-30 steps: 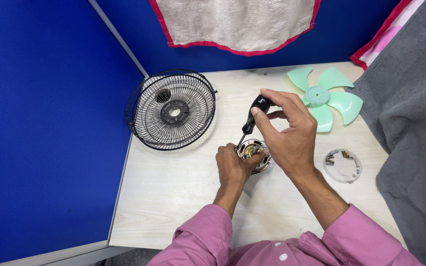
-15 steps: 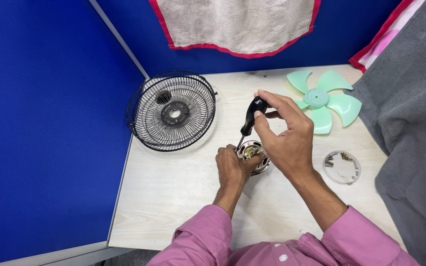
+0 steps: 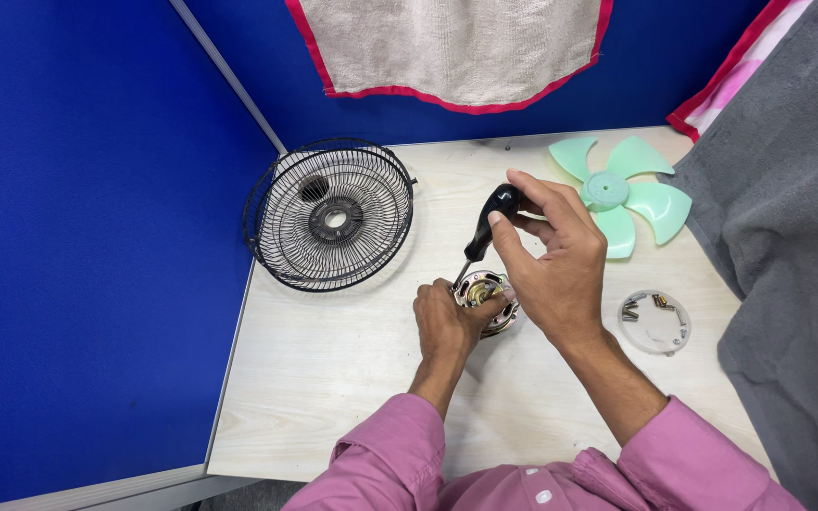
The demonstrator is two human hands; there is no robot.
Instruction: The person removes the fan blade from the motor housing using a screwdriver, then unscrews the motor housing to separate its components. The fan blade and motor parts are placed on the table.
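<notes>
A small round fan motor [image 3: 487,295] with copper windings sits on the pale table [image 3: 333,378]. My left hand [image 3: 447,326] grips its near side and holds it steady. My right hand [image 3: 546,260] is closed around the black handle of a screwdriver [image 3: 487,227], which slants down to the left, its tip resting on the motor's top edge.
A black wire fan guard [image 3: 331,216] lies at the table's left back. A mint-green fan blade [image 3: 622,194] lies at the back right. A small clear round lid [image 3: 653,322] holds a few small parts. Grey cloth [image 3: 797,237] covers the right side; blue partition walls stand behind and left.
My right hand has shifted its fingers slightly on the screwdriver handle, which leans a little further left. My left hand and the motor stay put.
</notes>
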